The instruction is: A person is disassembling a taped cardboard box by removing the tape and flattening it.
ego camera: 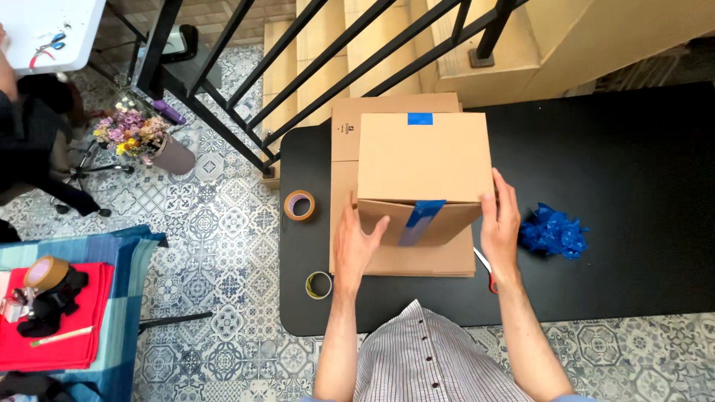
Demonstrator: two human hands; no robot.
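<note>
left hand (356, 246) flat, fingers spread, pressed against near face of brown cardboard box sealed with blue tape (423, 165). right hand (500, 222) open too, palm against box's right side, gripping nothing. box standing on flattened cardboard sheets (395, 262) near left edge of black table (633, 186). crumpled blue tape wad (553, 232) just right of right hand. two tape rolls (299, 205) by table's left edge.

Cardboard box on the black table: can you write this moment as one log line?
left hand: flat on near face | right hand: on right side | cardboard box: blue tape, atop flat cardboard | table: black
</note>
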